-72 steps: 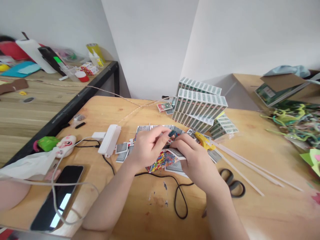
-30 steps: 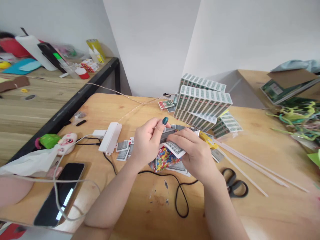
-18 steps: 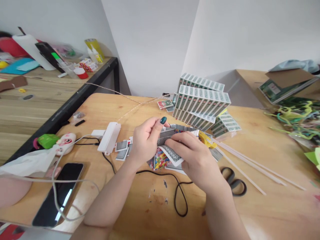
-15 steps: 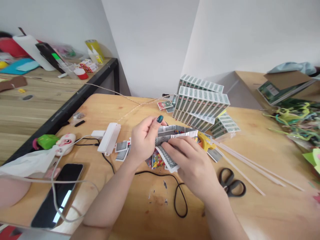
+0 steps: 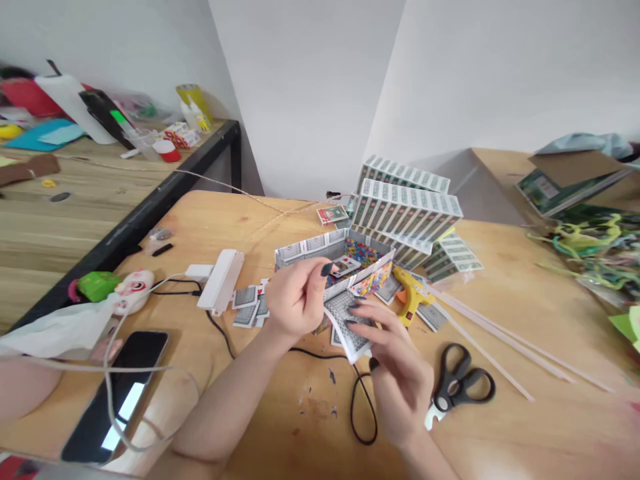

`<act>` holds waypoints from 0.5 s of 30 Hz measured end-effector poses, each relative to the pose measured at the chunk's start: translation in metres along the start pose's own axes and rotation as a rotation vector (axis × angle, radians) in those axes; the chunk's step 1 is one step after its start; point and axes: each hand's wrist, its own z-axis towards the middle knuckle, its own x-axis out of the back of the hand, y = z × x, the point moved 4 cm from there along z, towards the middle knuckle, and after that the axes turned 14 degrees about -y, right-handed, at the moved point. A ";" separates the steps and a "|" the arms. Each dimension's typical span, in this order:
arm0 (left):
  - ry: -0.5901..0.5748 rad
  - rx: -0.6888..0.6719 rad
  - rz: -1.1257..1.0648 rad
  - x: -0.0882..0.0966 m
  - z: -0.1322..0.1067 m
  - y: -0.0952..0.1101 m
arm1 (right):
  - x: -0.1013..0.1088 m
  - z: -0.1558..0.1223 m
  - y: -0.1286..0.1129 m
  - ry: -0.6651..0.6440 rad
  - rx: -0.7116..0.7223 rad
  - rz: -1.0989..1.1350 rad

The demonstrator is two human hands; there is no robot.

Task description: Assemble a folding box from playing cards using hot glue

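A box of joined playing cards [image 5: 300, 248] stands before me, its walls grey-patterned and partly colourfully speckled. Loose cards lie inside it. My left hand [image 5: 296, 297] is closed at the box's near left side, thumb bent over the curled fingers; what they grip, if anything, is hidden. A grey-backed playing card flap [image 5: 345, 319] slants down from the near wall. Over that flap, the fingers of my right hand [image 5: 400, 373] are spread, their tips on or just above it, with the thumb apart below. Right of the box lies a yellow glue gun [image 5: 413, 297].
Stacked card packs [image 5: 407, 210] stand behind the box. Black scissors [image 5: 457, 387] and pale glue sticks [image 5: 500, 333] lie right. Leftward are loose cards [image 5: 245, 307], a white power strip [image 5: 220, 283] and a phone [image 5: 117, 397]. A black cable [image 5: 353, 400] loops in front.
My right hand has moved down and toward me, its fingers spreading and the thumb coming away from the card flap. More of the box's inside shows. The view has shifted slightly.
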 end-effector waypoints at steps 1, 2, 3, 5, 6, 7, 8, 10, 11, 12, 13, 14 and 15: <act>0.002 -0.041 0.041 -0.001 -0.001 0.002 | 0.003 0.001 0.005 0.024 -0.096 0.093; 0.003 -0.083 0.072 -0.002 -0.002 0.003 | 0.006 0.001 0.011 0.080 -0.178 0.157; 0.008 -0.124 0.094 -0.003 -0.004 0.004 | 0.010 0.001 0.016 0.162 -0.264 0.199; 0.035 -0.196 0.107 -0.007 -0.008 0.006 | 0.014 0.001 0.029 0.301 -0.451 0.310; 0.050 -0.224 0.104 -0.009 -0.010 0.006 | 0.013 0.001 0.036 0.318 -0.543 0.392; 0.066 -0.245 0.097 -0.012 -0.013 0.005 | 0.010 0.001 0.042 0.297 -0.623 0.490; 0.078 -0.256 0.092 -0.014 -0.015 0.003 | 0.006 0.001 0.047 0.248 -0.695 0.594; 0.102 -0.251 0.076 -0.019 -0.021 -0.001 | -0.002 -0.002 0.056 0.126 -0.805 0.794; 0.110 -0.235 0.069 -0.021 -0.024 -0.004 | -0.005 -0.004 0.059 0.076 -0.843 0.881; 0.109 -0.219 0.066 -0.023 -0.026 -0.006 | -0.008 -0.007 0.062 0.041 -0.872 0.957; 0.105 -0.207 0.069 -0.024 -0.029 -0.008 | -0.009 -0.011 0.065 0.027 -0.892 1.020; 0.098 -0.199 0.074 -0.025 -0.031 -0.010 | -0.010 -0.014 0.068 0.026 -0.910 1.071; 0.089 -0.197 0.080 -0.026 -0.033 -0.010 | -0.011 -0.017 0.071 0.032 -0.926 1.111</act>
